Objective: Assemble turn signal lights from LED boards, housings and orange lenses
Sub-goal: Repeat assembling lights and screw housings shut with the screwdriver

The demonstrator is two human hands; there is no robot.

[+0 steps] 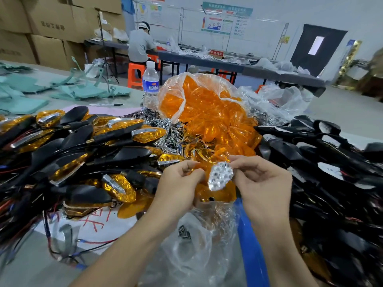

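Head view: right hand [263,183] pinches reflector [220,176]; red sign [216,52] seemingly reads 不合格区.

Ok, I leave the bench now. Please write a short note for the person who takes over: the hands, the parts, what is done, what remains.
Left hand and right hand both pinch one silver LED board; it has no lens or housing on it yet.
Orange lenses: in the open clear bag behind the hands, some spilled in front of it.
Black housings: pile at right.
Done: a large pile of finished lights at left.
Left: fit this board into a housing and add a lens; many loose parts remain.
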